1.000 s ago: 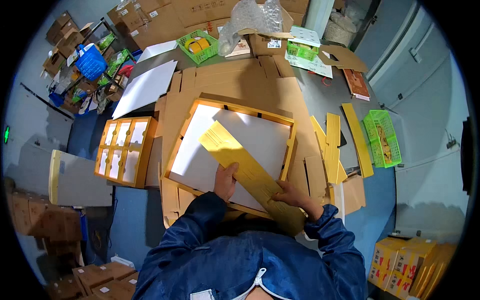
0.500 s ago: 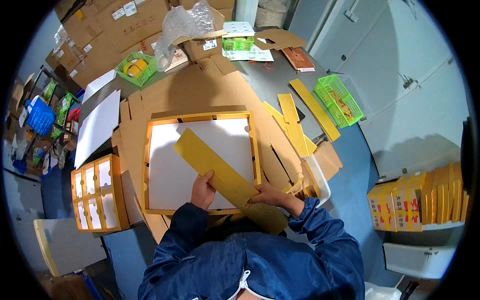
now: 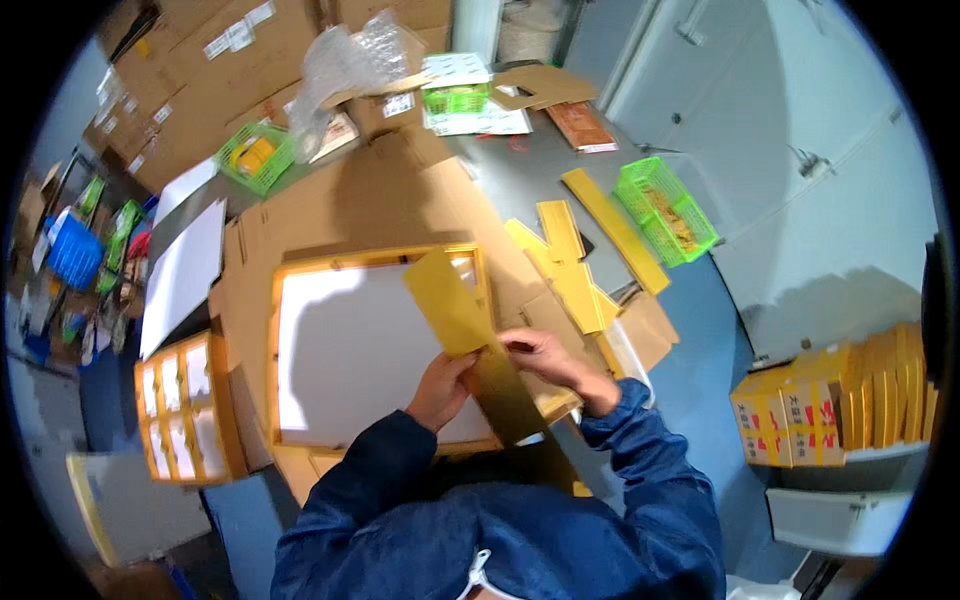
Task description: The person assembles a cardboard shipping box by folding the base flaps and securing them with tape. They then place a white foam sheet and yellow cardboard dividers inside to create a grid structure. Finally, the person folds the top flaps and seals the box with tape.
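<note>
A long gold cardboard strip (image 3: 462,322) is lifted above a shallow yellow-rimmed tray (image 3: 272,340) with a white sheet (image 3: 350,350) inside. My left hand (image 3: 441,390) grips the strip from its left side near the middle. My right hand (image 3: 545,358) holds it from the right, fingers on its edge. The strip tilts up and away from me, its far end over the tray's far right corner. Both sleeves are dark blue.
Several loose gold strips (image 3: 570,265) lie to the tray's right on flattened brown cardboard (image 3: 370,200). A green basket (image 3: 664,210) stands further right, another (image 3: 255,158) at back left. A finished divided tray (image 3: 185,405) sits left. Yellow boxes (image 3: 840,400) are stacked at right.
The strip has been raised off the tray and swung more upright between both hands. My head has turned, shifting the whole table leftward and closer in view.
</note>
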A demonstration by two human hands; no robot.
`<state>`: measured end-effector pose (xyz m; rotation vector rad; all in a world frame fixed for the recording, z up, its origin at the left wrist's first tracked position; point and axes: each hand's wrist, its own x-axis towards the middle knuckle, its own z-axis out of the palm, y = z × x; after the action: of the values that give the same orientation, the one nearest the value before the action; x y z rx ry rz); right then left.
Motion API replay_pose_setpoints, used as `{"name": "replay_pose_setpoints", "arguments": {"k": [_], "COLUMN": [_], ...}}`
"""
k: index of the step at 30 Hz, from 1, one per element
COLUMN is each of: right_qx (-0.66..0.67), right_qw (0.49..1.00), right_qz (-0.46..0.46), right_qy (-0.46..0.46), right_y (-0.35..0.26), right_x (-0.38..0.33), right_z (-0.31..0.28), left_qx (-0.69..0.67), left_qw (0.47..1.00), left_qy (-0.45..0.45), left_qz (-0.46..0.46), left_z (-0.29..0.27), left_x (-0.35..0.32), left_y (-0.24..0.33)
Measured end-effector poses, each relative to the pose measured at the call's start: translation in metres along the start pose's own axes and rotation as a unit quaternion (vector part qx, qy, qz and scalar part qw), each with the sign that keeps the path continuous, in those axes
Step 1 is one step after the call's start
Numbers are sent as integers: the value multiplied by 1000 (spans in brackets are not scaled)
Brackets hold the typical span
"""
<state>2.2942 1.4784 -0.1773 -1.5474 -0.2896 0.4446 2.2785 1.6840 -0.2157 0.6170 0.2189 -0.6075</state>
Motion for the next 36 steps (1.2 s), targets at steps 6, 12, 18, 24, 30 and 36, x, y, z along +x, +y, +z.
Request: {"name": "replay_pose_setpoints", "arguments": {"k": [6,12,18,24,30,36], "right_qx": [-236,-300,-283,-463,-425,-493], "right_qw": [961,941,866,818,902,860], "right_qz": [-141,-130,1,-27,-79,-133], "right_qy": [-18,83,412,340,5,1], "right_y": [2,5,-30,-82,-84,-49], "right_x": [12,3,14,42,63,65], "right_z": [-18,-76,-341,-272,-29,8], "left_qx": [15,-39,-122,-136,250,98], "left_qw": [998,997,992,987,964,979], "left_qy": [14,10,18,25,41,61], "left_qz": [-54,-63,-31,80,85,169], "left_z": [20,30,49,51,49,30], "left_x": [25,50,55,61,48,-7], "left_y": [-2,-12,-2,-9,-25,12]}}
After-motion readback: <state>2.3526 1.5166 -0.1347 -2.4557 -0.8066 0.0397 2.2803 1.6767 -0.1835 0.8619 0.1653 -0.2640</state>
